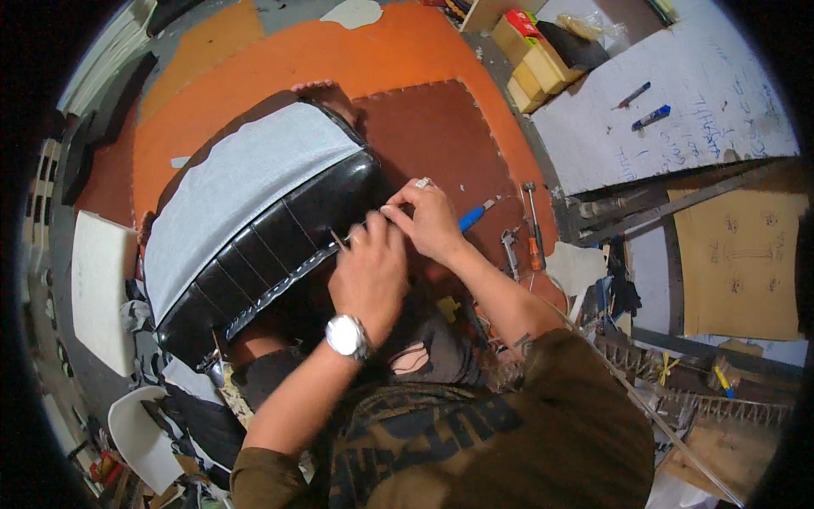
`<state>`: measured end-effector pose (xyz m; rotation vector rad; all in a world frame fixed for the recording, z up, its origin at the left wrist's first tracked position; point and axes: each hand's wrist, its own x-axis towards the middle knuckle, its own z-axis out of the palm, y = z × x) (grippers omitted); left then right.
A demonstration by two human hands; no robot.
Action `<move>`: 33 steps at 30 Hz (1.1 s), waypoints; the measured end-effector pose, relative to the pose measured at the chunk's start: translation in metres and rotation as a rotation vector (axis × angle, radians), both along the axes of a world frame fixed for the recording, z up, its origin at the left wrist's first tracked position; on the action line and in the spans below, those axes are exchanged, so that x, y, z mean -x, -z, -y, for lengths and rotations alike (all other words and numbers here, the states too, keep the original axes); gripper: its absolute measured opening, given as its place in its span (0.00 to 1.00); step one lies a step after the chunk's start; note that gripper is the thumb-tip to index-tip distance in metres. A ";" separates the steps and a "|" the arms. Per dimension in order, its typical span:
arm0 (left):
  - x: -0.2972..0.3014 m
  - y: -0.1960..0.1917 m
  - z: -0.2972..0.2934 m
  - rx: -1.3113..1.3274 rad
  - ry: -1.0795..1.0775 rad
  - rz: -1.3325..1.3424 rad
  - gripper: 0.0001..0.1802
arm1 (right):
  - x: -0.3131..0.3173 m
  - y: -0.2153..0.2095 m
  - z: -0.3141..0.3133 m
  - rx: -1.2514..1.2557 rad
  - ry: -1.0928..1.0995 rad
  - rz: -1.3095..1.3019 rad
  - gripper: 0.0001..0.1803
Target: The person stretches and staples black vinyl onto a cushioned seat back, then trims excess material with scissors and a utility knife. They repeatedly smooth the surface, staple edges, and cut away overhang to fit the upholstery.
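Observation:
A padded seat lies across my lap, tilted, with a glossy black cover (271, 246) stitched in channels and a pale grey fabric panel (246, 191) along its far side. The cover's near edge is folded, with a row of light marks along it. My left hand (369, 276), wearing a watch (346, 336), is closed and slightly blurred beside that edge; a thin pointed thing sticks out by its fingers, too small to name. Thumb and forefinger of my right hand (428, 220) pinch at the edge's right end. A ring (423, 183) is on that hand.
Right of my hands lie a blue-handled tool (475, 217), pliers (510, 252) and an orange-handled hammer (534, 246) on the orange and brown floor sheet (432, 127). A white board (678, 119) with markers stands at the right. White foam (103, 288) is at the left.

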<state>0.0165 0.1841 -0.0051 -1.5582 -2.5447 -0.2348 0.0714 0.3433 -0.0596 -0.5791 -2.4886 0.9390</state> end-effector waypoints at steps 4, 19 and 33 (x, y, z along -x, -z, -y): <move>-0.022 0.014 0.023 0.114 0.008 0.210 0.13 | -0.002 0.009 0.005 0.139 0.082 -0.004 0.14; -0.016 0.031 0.020 0.007 -0.159 0.457 0.20 | -0.023 0.074 0.022 1.019 0.301 -0.063 0.34; -0.018 0.023 0.025 -0.004 -0.251 0.533 0.43 | -0.328 0.193 0.086 0.239 0.159 1.179 0.23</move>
